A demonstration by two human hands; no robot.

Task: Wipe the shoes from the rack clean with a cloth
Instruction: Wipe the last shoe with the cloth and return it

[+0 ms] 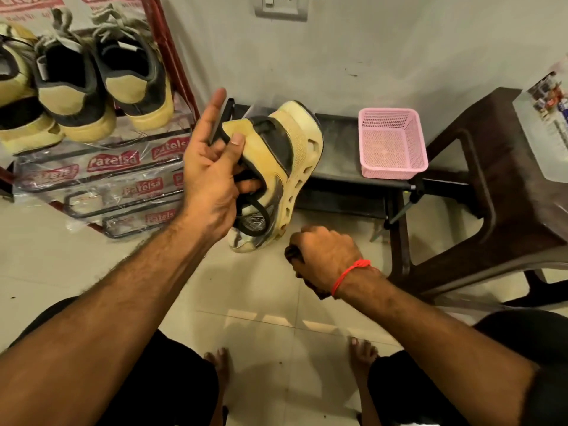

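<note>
While the left hand holds a cream shoe up off the floor, sole turned toward the wall and toe down, the wiping step looks to be in hand. Its thumb and lower fingers pinch the shoe's dark straps; the index finger points up, free. Below the toe, the right hand is curled tight round something dark, likely the cloth, though it is mostly hidden. More shoes sit on the rack at the floor's far left corner. Next, I judge, the cloth must rise to the toe and rub along the sole's side while the left hand keeps the shoe steady.
</note>
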